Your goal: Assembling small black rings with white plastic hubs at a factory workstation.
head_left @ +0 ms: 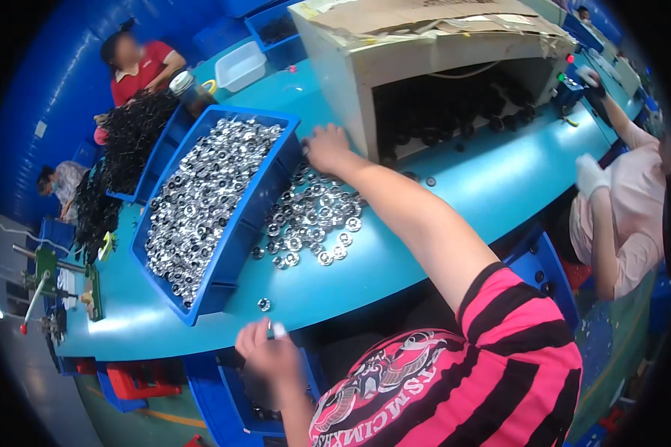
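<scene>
My right hand reaches across the table to the far end of a loose pile of shiny silver ring-shaped parts, close to the side of a blue bin. Its fingers are bent inward; what they hold, if anything, is too small to make out. Similar silver parts with dark centres fill the tilted bin. My left hand is at the table's near edge with its fingers curled together and something white at a fingertip. Just beyond these fingers, one single silver part lies on the table.
A pale box-like housing with dark round pieces inside stands at the back. Black stringy parts are heaped at left, near a lever press. Co-workers sit at the far left and right. A blue bin stands below the edge.
</scene>
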Demonstrator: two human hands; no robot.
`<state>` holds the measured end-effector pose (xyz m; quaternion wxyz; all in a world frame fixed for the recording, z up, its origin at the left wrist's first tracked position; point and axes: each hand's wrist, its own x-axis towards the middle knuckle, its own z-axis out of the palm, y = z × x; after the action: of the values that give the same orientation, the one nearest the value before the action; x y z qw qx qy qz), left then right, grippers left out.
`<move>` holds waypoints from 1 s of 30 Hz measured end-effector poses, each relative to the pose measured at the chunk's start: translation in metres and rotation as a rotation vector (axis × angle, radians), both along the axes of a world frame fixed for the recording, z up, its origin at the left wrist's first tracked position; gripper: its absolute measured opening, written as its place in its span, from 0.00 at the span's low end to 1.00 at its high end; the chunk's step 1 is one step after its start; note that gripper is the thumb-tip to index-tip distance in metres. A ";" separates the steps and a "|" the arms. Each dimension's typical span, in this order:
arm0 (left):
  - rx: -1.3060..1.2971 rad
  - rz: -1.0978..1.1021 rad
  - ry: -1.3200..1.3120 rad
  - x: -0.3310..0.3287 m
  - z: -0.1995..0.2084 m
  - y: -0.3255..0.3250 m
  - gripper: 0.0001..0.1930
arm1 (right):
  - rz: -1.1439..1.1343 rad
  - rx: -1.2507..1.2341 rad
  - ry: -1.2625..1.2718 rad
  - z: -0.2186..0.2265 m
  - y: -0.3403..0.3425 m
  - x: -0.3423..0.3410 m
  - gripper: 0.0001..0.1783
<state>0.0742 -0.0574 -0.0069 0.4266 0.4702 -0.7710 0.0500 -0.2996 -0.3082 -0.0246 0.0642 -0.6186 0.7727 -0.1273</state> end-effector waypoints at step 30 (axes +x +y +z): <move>1.360 -0.864 1.045 -0.169 0.005 -0.007 0.24 | 0.269 -0.464 -0.567 0.059 0.299 -0.014 0.36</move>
<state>-0.0945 -0.0643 -0.0022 0.3339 0.2552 -0.4542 -0.7856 -0.3132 -0.0094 0.0342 0.1498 -0.6526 0.5871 -0.4549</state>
